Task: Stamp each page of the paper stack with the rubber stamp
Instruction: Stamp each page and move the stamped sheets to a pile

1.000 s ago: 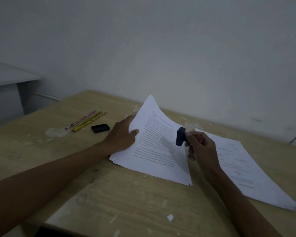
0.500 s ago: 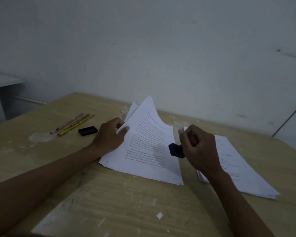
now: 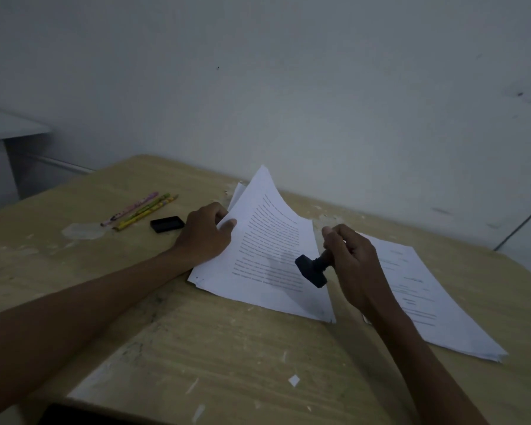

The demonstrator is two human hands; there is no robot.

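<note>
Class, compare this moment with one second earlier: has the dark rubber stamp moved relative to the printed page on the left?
Yes. The dark rubber stamp, held in the right hand, has come down the printed page towards its lower right corner.

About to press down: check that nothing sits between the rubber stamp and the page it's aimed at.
Nothing visible does. The right hand holds the rubber stamp tilted over the lower right of the top page. The left hand pinches that page's left edge, apart from the stamp.
</note>
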